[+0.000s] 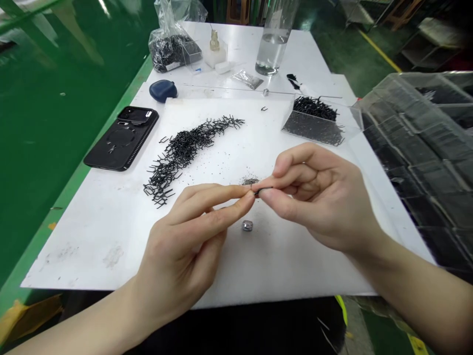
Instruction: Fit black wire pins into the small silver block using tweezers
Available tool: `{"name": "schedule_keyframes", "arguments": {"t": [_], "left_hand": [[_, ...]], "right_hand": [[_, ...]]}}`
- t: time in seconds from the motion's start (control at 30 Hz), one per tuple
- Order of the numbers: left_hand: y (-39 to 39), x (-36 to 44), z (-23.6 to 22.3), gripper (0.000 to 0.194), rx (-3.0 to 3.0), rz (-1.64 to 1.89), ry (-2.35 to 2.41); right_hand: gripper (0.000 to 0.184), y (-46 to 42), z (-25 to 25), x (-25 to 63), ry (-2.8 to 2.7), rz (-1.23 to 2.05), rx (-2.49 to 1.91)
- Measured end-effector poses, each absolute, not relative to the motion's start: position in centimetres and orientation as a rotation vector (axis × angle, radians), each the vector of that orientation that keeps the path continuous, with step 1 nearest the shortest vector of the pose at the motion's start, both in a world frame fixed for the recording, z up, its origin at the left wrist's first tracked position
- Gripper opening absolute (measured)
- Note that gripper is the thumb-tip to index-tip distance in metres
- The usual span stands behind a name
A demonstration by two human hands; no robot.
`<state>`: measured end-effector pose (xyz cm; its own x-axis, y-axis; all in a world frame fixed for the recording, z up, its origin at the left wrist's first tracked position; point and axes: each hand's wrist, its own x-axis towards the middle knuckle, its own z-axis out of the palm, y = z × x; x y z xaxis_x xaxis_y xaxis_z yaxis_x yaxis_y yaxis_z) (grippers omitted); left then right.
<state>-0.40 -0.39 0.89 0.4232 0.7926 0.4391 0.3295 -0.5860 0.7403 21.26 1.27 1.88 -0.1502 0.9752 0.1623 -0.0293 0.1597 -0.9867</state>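
Near the middle of the white sheet, my left hand (188, 236) and my right hand (314, 197) meet at the fingertips. Between them is a small black wire piece (263, 190), pinched by both hands, and the fingers hide part of it. A long curved heap of similar bent black wire pieces (185, 148) lies on the white sheet (92, 251) to the left of my hands. Just below the fingertips sits a small silver metal bead (247, 226), touched by neither hand. A little pile of fine black bits (250, 181) lies just above them.
A transparent box (314, 123) holding black pieces stands beyond my right hand. Farther back are a black phone (121, 138), a blue case (162, 90), a bag of black pieces (168, 52) and a water bottle (273, 47). Transparent bins (417, 148) stand to the right.
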Motion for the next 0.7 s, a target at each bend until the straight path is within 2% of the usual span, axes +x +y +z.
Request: {"name": "schedule_keyframes", "arguments": {"t": [0.13, 0.37, 0.7], "left_hand": [[-0.2, -0.7, 0.7, 0.061, 2.161, 1.084, 0.907], [0.4, -1.1, 0.2, 0.061, 2.23, 1.031, 0.919], [0.3, -1.1, 0.1, 0.054, 2.112, 0.884, 1.041]], "right_hand": [[0.034, 1.4, 1.7, 21.2, -1.353, 1.26, -1.006], [0.031, 1.6, 1.5, 21.0, -1.312, 1.316, -0.982], [0.034, 2.5, 1.5, 20.7, -1.305, 1.153, -0.916]]}}
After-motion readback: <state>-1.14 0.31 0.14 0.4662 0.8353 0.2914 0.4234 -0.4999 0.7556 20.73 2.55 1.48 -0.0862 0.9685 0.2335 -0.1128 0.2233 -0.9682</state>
